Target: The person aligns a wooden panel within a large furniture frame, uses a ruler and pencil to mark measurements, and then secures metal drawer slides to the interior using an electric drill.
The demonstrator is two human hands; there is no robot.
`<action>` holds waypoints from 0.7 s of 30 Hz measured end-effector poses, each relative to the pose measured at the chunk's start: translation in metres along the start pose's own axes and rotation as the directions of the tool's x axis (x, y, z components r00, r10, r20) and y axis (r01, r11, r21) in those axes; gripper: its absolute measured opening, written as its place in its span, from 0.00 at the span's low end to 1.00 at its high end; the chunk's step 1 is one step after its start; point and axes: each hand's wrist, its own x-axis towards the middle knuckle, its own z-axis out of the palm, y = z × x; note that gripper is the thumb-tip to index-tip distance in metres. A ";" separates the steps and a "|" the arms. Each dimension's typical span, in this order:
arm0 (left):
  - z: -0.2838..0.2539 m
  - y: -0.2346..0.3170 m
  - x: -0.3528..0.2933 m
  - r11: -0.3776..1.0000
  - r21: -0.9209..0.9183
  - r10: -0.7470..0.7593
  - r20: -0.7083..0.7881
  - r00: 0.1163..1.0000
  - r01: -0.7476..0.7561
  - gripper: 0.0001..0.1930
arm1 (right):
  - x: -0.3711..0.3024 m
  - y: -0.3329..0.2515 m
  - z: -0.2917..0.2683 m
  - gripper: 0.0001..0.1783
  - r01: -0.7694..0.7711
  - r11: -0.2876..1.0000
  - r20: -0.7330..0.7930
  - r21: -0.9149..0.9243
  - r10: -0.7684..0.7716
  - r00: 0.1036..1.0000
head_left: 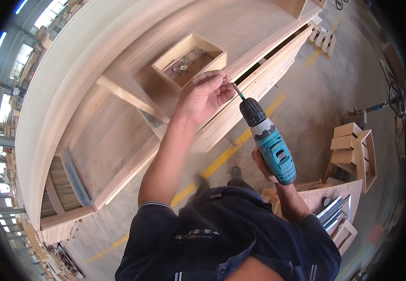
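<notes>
A teal and black cordless drill is in my right hand, which wraps its grip from below; part of that hand is hidden behind the drill's body. The drill points up and to the left, with a thin bit in its black chuck. My left hand is pinched at the tip of the bit; whatever small thing its fingers hold is too small to make out. Just beyond that hand, an open wooden box with loose metal hardware rests on the large wooden piece.
The wooden piece has a tall curved pale wall on its far left side. A yellow line crosses the floor near my feet. Stacked wooden boxes stand at right, above a board bearing metal strips. A pallet lies farther off.
</notes>
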 end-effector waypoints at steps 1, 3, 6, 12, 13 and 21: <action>0.001 0.003 -0.007 1.000 -0.004 0.005 0.017 1.000 -0.005 0.05 | 0.002 0.004 0.005 0.27 0.027 0.998 0.004 0.050 -0.027 1.000; 0.000 0.008 -0.019 1.000 0.021 0.015 0.095 0.995 -0.017 0.06 | 0.002 0.014 0.014 0.27 0.016 0.990 0.027 0.137 -0.020 0.999; -0.001 0.014 -0.037 0.995 0.083 0.035 0.128 0.991 -0.046 0.06 | -0.008 0.013 0.017 0.26 0.041 0.839 0.048 0.542 -0.079 0.996; -0.005 0.021 -0.069 0.984 0.136 0.100 0.106 0.989 -0.114 0.06 | -0.023 -0.045 0.036 0.25 0.633 0.753 -0.179 -0.183 -0.658 0.731; -0.004 0.022 -0.075 0.984 0.132 0.107 0.100 0.989 -0.120 0.06 | -0.025 -0.044 0.040 0.25 0.635 0.750 -0.174 -0.185 -0.661 0.730; -0.014 0.032 -0.120 0.971 0.133 0.203 -0.001 0.979 -0.201 0.08 | -0.021 -0.068 0.077 0.19 0.244 0.652 -0.084 0.718 -0.267 0.960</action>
